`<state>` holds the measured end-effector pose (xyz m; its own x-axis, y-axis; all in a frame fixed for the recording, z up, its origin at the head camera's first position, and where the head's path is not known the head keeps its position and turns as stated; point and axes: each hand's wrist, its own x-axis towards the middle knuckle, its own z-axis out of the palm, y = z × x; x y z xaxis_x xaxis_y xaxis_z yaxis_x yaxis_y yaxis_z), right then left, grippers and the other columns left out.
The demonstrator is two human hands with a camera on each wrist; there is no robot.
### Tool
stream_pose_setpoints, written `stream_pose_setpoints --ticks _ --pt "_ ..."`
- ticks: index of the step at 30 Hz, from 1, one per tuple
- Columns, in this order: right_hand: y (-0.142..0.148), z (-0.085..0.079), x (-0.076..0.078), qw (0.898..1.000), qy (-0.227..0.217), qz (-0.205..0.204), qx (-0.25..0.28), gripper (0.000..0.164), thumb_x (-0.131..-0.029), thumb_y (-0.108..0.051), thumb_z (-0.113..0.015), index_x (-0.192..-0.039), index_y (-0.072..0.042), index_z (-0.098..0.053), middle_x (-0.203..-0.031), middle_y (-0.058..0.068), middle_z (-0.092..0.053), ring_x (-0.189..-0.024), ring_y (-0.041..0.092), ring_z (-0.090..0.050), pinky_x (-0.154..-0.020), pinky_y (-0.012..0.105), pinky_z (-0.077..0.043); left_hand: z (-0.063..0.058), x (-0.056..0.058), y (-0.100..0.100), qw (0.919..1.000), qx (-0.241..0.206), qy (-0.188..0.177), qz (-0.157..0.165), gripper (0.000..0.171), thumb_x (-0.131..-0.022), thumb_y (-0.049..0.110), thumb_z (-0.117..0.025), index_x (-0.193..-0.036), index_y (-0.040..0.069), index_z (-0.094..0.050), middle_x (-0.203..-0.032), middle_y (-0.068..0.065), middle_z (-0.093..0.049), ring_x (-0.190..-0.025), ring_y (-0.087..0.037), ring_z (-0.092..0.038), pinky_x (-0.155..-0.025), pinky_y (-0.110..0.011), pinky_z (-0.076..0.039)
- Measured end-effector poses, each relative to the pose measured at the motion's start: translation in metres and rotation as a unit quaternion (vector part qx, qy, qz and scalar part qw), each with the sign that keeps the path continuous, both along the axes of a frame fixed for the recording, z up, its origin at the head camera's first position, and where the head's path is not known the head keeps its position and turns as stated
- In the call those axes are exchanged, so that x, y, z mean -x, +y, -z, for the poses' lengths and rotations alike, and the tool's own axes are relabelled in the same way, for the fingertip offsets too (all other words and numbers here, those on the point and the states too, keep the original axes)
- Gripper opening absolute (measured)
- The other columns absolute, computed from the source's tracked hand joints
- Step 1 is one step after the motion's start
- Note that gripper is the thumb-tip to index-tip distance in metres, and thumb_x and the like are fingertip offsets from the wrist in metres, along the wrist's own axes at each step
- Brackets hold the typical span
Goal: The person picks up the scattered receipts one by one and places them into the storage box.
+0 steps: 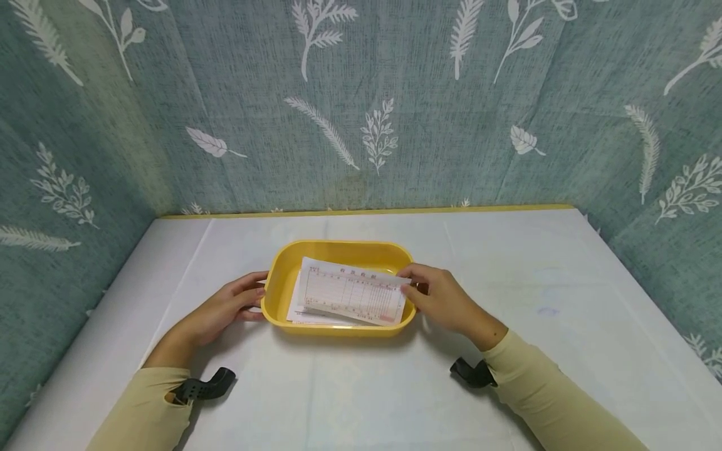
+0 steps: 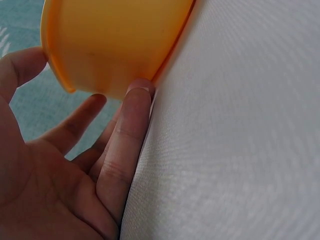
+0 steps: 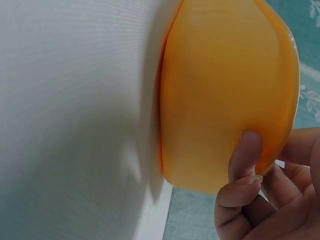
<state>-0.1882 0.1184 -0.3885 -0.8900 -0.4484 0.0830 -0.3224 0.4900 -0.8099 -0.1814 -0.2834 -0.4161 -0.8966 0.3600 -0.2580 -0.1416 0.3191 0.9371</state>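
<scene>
A yellow plastic basin stands on the table with printed receipt slips in it. The top receipt slip lies tilted, its right end raised near the basin's rim. My right hand pinches that right end between thumb and index finger. In the right wrist view, its other fingers are curled against the basin's outer wall. My left hand is at the basin's left end, its loosely extended fingers touching the outer wall. Under the top slip, more paper shows at the left and front.
A white cloth covers the table. Behind and at both sides hangs a green curtain with white leaf prints. Black straps with curved mounts are on both wrists, by the beige sleeves.
</scene>
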Motion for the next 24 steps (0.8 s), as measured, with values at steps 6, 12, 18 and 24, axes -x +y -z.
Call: stream_pose_setpoints --ticks 6,12,18,24 --pt "-0.0016 -0.0006 -0.0017 1.0 0.0 0.0 -0.006 0.016 -0.098 -0.005 -0.06 -0.112 -0.007 -0.067 -0.103 0.009 -0.07 -0.074 0.016 -0.058 -0.06 0.024 -0.054 0.0023 -0.0001 -0.0001 1.0 -0.006 0.006 -0.002 0.061 -0.106 0.028 -0.047 -0.155 -0.001 -0.025 -0.148 -0.033 -0.039 -0.103 -0.001 -0.064 -0.085 -0.023 -0.059" --pt "-0.0015 0.0003 -0.0014 1.0 0.009 -0.003 -0.02 0.015 -0.098 -0.005 -0.06 -0.111 -0.007 -0.067 -0.1 0.007 -0.069 -0.077 0.017 -0.055 -0.061 0.022 -0.05 0.0014 0.0004 0.0003 1.0 -0.002 0.003 0.003 0.061 -0.106 0.029 -0.047 -0.155 -0.001 -0.025 -0.148 -0.033 -0.039 -0.103 -0.002 -0.064 -0.087 -0.024 -0.059" --pt "-0.0011 0.0009 -0.0004 1.0 0.012 -0.009 -0.02 0.015 -0.099 -0.007 -0.06 -0.112 -0.008 -0.067 -0.1 0.005 -0.069 -0.076 0.016 -0.055 -0.06 0.022 -0.05 0.0021 0.0 0.0005 1.0 -0.004 0.004 -0.004 0.061 -0.106 0.028 -0.047 -0.155 -0.001 -0.026 -0.149 -0.033 -0.038 -0.103 -0.001 -0.064 -0.086 -0.024 -0.059" --pt "-0.001 0.0013 0.0009 0.999 0.02 -0.01 -0.026 0.015 -0.099 -0.008 -0.06 -0.112 -0.007 -0.068 -0.095 0.005 -0.069 -0.072 0.014 -0.052 -0.058 0.021 -0.046 0.0021 0.0012 0.0003 1.0 0.0 0.004 0.0 0.061 -0.106 0.029 -0.047 -0.155 -0.001 -0.025 -0.149 -0.033 -0.038 -0.103 -0.001 -0.064 -0.086 -0.023 -0.058"
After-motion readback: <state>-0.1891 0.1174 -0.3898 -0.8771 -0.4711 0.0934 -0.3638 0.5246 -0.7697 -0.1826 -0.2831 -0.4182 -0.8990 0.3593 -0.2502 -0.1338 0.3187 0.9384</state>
